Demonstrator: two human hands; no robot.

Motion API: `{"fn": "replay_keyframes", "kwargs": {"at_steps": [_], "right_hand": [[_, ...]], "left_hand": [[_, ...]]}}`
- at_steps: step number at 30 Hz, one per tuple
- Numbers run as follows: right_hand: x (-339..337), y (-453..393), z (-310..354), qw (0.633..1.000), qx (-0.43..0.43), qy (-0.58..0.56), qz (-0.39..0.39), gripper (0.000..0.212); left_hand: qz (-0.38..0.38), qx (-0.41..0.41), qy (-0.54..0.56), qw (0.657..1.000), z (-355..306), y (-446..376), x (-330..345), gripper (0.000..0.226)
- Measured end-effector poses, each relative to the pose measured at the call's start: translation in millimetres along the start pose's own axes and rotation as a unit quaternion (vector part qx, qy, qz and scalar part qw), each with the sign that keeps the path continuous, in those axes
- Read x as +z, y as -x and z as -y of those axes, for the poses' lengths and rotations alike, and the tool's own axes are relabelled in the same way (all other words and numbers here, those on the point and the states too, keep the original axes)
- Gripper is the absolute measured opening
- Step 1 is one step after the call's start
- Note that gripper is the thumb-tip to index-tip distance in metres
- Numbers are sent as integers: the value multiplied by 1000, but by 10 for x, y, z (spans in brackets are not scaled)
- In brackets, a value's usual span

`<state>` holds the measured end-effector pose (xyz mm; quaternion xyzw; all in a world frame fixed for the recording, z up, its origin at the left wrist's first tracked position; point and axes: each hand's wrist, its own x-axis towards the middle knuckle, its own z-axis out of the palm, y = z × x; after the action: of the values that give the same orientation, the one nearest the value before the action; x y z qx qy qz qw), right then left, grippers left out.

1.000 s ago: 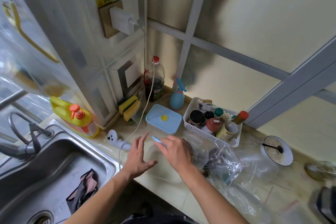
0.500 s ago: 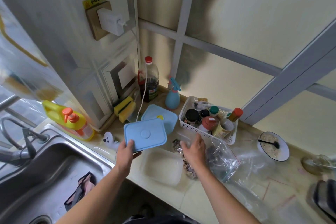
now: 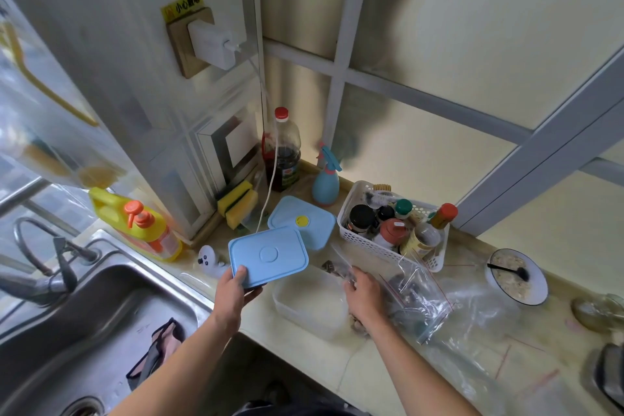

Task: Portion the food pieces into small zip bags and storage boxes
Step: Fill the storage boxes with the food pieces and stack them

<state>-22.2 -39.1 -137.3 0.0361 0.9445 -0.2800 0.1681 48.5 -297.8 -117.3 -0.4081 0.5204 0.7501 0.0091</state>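
Blue lid (image 3: 268, 255) pinched at its corner by left hand (image 3: 233, 294), held off open clear box (image 3: 310, 300); right hand (image 3: 366, 294) reaches into zip bag (image 3: 415, 300) w/ dark food pieces (image 3: 332, 268), grasp not discernible; risk: bag sags at counter edge, pieces spill.

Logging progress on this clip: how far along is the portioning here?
Early stage. Done: one storage box sits closed by the basket. In hand: the left hand holds a blue lid off the open clear box, which looks empty; the right hand reaches at the food bag. Left: filling and bagging.
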Motion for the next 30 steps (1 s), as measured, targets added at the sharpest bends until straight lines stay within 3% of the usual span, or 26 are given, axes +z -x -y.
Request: {"fn": "replay_keyframes", "kwargs": {"at_steps": [5,10,12,14,17,19,24,30], "right_hand": [[-33,-46,-49,998,18,-65,13,34],[-111,17,65,975,39,-188,-107,31],[-160,73,152,963,39,-240,-118,29],[-167,115,220,953,50,-284,-95,28],[-68,230,320,915,85,-395,6,20],[76,314,318,926,92,-361,59,20],[372,427,282,977,114,-115,135,29],[329,330,365,982,90,-53,159,29]], "left_hand": [[24,-21,-5,999,-5,13,41,24],[28,2,-16,999,0,70,119,19],[5,20,-6,1000,-22,79,137,17],[-16,27,7,999,-43,61,134,18],[-37,30,10,999,-57,3,115,22],[-43,28,7,999,-50,-25,113,21],[-38,30,-8,999,-1,-34,105,20],[-31,41,-1,999,17,16,109,20]]}}
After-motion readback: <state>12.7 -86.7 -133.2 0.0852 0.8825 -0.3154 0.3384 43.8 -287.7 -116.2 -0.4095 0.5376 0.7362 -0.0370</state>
